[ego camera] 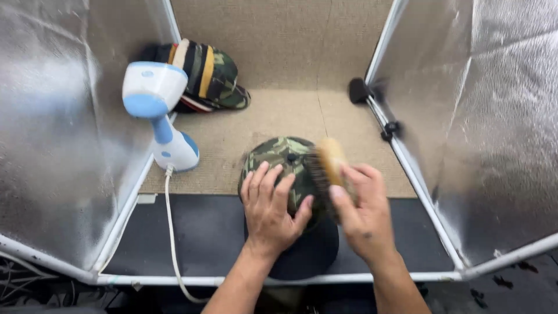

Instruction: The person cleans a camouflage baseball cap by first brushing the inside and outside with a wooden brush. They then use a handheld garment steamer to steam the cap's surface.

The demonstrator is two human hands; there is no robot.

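The left hand (pixel 270 206) presses flat, fingers spread, on the camouflage cap (pixel 285 166) at the mat's (pixel 290 110) front edge, steadying it. The right hand (pixel 360 212) grips a wooden brush (pixel 326 166), bristles against the crown.

A small cap-cleaning work booth. Foil-lined panels (pixel 500 116) wall it beyond the fingers; a garment steamer (pixel 157 110) and stacked caps (pixel 212 75) sit leftward.

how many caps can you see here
2 camouflage caps: one cap under the left hand, another cap back left behind the steamer. More may be stacked under it.
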